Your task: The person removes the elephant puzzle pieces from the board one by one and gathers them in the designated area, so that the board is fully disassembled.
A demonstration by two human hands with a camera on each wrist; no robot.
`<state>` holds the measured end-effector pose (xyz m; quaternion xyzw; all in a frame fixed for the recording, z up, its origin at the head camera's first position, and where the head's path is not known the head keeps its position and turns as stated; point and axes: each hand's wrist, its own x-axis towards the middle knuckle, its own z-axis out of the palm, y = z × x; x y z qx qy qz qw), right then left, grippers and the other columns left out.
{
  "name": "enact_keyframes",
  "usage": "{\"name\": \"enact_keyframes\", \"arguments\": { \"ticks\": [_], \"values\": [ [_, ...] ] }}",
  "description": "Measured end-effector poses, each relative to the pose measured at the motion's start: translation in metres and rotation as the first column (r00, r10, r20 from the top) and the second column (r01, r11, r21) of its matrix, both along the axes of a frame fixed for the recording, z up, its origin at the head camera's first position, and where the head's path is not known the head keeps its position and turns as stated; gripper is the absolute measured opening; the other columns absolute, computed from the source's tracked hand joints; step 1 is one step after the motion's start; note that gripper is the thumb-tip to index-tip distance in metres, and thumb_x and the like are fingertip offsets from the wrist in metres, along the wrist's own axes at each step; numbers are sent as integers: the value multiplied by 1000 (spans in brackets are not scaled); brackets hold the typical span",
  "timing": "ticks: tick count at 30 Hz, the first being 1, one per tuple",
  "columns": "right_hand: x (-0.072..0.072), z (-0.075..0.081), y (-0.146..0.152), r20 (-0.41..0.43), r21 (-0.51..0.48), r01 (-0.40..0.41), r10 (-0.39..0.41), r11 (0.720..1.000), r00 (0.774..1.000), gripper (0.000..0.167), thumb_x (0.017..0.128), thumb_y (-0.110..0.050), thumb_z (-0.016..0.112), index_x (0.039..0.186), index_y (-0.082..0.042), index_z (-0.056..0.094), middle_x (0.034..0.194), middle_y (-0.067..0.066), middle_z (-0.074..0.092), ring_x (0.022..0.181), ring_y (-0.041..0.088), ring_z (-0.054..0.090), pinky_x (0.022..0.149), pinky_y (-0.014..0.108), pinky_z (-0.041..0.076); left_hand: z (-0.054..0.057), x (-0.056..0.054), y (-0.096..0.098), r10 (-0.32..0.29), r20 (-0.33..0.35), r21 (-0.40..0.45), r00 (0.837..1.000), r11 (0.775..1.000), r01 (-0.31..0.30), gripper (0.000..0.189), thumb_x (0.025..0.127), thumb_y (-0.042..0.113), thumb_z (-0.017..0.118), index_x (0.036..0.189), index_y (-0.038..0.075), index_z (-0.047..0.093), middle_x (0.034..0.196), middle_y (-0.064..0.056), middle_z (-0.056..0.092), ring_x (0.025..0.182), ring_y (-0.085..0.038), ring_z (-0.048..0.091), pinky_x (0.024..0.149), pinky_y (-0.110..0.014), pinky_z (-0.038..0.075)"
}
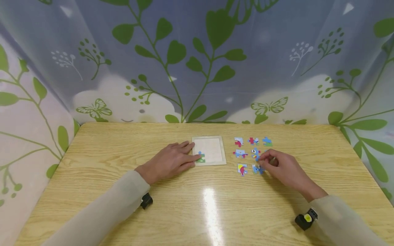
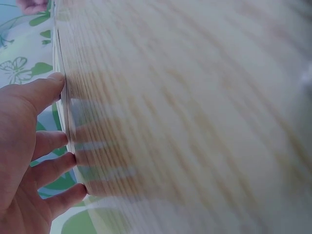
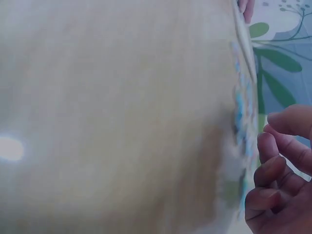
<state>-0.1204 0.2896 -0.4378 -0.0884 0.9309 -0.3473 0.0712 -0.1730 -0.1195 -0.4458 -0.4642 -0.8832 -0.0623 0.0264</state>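
Observation:
My left hand (image 1: 172, 160) lies at the left side of a pale square puzzle tray (image 1: 224, 150), fingers spread. Its index fingertip rests by a green-and-blue jigsaw piece (image 1: 201, 159) in the tray's lower left corner. The left wrist view shows this hand (image 2: 29, 131) with its fingertips at the table surface. To the right, my right hand (image 1: 284, 167) bends over the loose pieces, thumb and index tips close together beside a blue jigsaw piece (image 1: 255, 153). In the right wrist view the right hand (image 3: 282, 165) has curled fingers; I cannot tell whether it pinches a piece.
Several colourful jigsaw pieces lie in rows right of the tray, among them a red-and-white piece (image 1: 238, 141), a blue-green piece (image 1: 267, 141) and a yellow-and-red piece (image 1: 242, 168). The wooden table (image 1: 172, 212) ends at a leaf-patterned curtain (image 1: 197, 85).

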Motion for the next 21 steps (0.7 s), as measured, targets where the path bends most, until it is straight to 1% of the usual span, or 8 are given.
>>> {"name": "enact_keyframes", "arguments": {
  "ticks": [5, 10, 12, 13, 16, 19, 20, 21],
  "values": [
    [-10, 9, -18, -21, -24, -16, 15, 1000, 1000, 14, 108, -25, 72, 114, -13, 76, 99, 2, 74, 76, 15, 62, 60, 27, 49, 2, 0, 2, -2, 12, 2, 1000, 1000, 2, 42, 115, 36, 58, 153, 21, 66, 160, -24, 56, 149, -44, 55, 112, -60, 56],
    [-20, 14, -43, -45, -73, -77, 74, 994, 996, 13, 108, -22, 71, 113, -12, 77, 102, 2, 74, 83, 17, 64, 65, 29, 51, -2, 1, 0, -11, -3, 13, 1000, 1000, 11, 41, 114, 35, 59, 152, 21, 67, 160, -24, 57, 148, -44, 57, 112, -60, 56],
    [-23, 15, -53, -59, -86, -103, 98, 991, 993, 13, 108, -20, 70, 114, -11, 77, 103, 2, 74, 85, 16, 65, 69, 30, 53, -4, 0, 0, -17, -15, 17, 1000, 1000, 18, 41, 114, 34, 59, 152, 21, 67, 159, -24, 57, 147, -43, 57, 112, -60, 56],
    [-25, 16, -58, -65, -91, -115, 110, 989, 992, 12, 108, -18, 70, 114, -10, 77, 104, 2, 74, 85, 16, 65, 80, 34, 57, -5, 0, 0, -17, -18, 19, 1000, 1000, 18, 41, 114, 34, 59, 153, 21, 67, 159, -24, 57, 148, -43, 57, 112, -60, 56],
    [-30, 16, -72, -62, -95, -144, 139, 985, 988, 13, 109, -17, 68, 114, -9, 77, 108, 2, 75, 87, 15, 66, 83, 36, 58, -6, -1, 1, -9, -10, 9, 1000, 1000, 9, 42, 115, 36, 58, 154, 22, 66, 161, -23, 56, 148, -43, 56, 113, -60, 55],
    [-37, 16, -86, -31, -94, -158, 156, 983, 987, 15, 110, -20, 67, 117, -10, 77, 110, 3, 74, 90, 16, 65, 83, 37, 58, -4, -1, 1, 12, 18, -3, 1000, 1000, -12, 43, 115, 37, 57, 154, 23, 65, 162, -23, 55, 150, -43, 55, 114, -61, 54],
    [-39, 16, -91, -17, -92, -160, 159, 983, 987, 17, 110, -21, 68, 118, -11, 77, 110, 3, 73, 90, 16, 65, 74, 34, 55, -3, -1, 2, 16, 26, -4, 1000, 1000, -16, 43, 115, 37, 58, 154, 23, 65, 163, -23, 54, 150, -43, 54, 114, -61, 54],
    [-41, 15, -96, -8, -90, -161, 161, 983, 987, 17, 110, -22, 68, 119, -11, 77, 109, 3, 72, 90, 16, 65, 74, 33, 55, -3, -1, 1, 19, 28, -2, 999, 1000, -18, 43, 114, 37, 58, 154, 23, 65, 163, -22, 54, 150, -43, 55, 114, -61, 54]
  ]
}}
